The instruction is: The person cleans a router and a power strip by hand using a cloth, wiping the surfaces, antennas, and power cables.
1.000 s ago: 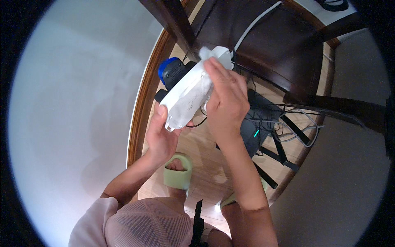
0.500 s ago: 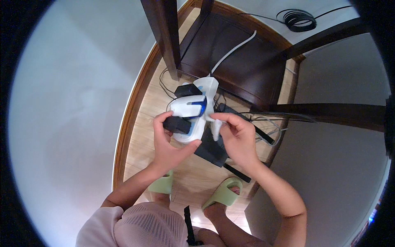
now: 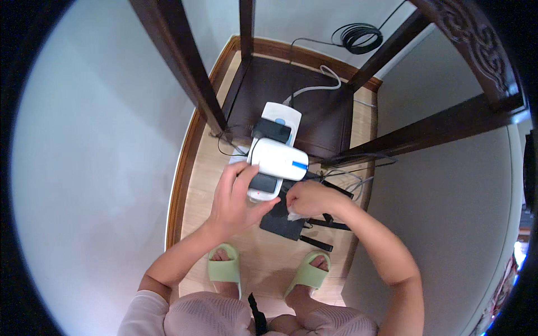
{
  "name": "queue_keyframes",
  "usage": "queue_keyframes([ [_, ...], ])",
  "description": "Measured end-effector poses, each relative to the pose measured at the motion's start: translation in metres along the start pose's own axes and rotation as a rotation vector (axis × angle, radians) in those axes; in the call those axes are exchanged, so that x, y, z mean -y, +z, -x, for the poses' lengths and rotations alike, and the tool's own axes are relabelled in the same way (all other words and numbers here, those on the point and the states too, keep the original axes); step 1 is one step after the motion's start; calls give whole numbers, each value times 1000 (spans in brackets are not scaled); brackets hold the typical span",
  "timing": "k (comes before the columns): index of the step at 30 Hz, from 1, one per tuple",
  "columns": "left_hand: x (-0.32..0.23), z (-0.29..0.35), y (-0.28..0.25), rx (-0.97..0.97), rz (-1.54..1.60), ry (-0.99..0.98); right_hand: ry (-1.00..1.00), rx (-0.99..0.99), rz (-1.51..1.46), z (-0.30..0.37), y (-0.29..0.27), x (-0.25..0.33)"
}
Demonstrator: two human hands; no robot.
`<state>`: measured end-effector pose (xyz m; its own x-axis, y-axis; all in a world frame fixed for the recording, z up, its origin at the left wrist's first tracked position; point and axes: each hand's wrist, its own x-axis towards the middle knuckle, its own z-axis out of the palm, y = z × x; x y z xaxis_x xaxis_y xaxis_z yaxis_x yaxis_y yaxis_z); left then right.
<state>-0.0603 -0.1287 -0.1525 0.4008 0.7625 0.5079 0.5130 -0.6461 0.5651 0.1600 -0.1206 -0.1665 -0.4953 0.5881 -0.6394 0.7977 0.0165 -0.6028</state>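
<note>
My left hand [image 3: 231, 197] grips the lower end of a white power strip [image 3: 274, 108], its thumb along the near edge. Two black adapters sit on the strip, an upper one [image 3: 272, 130] and a lower one [image 3: 262, 183] beside my fingers. Between them a white rounded plug-in device [image 3: 278, 159] with a blue mark lies across the strip. Just right of the strip's lower end, my right hand [image 3: 315, 199] is closed on a crumpled white tissue [image 3: 293, 215], its fingers pinched together. Beneath the hands lies a flat black router [image 3: 279, 225], partly covered.
A dark wooden stand with a low shelf [image 3: 319, 120] rises beyond the strip. A white cord [image 3: 314, 88] runs over that shelf. Tangled cables [image 3: 353, 182] lie at the right, a coiled black cable [image 3: 361, 38] by the far wall. Green slippers [image 3: 224, 269] are on my feet.
The power strip has turned, so the white device's rounded top now faces up. My right hand has moved down, away from the strip, with the tissue. The view has shifted.
</note>
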Motion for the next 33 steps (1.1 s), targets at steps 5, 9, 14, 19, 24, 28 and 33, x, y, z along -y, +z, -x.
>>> queue_keyframes([
  [5,26,-87,33,82,-23,101,-176,-44,-306,-11,8,-37],
  [9,40,-135,68,173,-33,140,-174,-128,-819,10,0,-54],
  [14,44,-161,143,172,-29,196,-116,-273,-1013,19,3,-76],
  [19,39,-169,203,107,42,116,-149,-260,-1063,10,12,-82],
  [24,45,-167,218,77,41,38,-107,-309,-1001,17,13,-88],
  [28,53,-164,215,80,41,-18,-59,-356,-1040,14,15,-91],
  [33,64,-150,200,66,-43,-5,-65,-313,-1031,5,20,-89],
])
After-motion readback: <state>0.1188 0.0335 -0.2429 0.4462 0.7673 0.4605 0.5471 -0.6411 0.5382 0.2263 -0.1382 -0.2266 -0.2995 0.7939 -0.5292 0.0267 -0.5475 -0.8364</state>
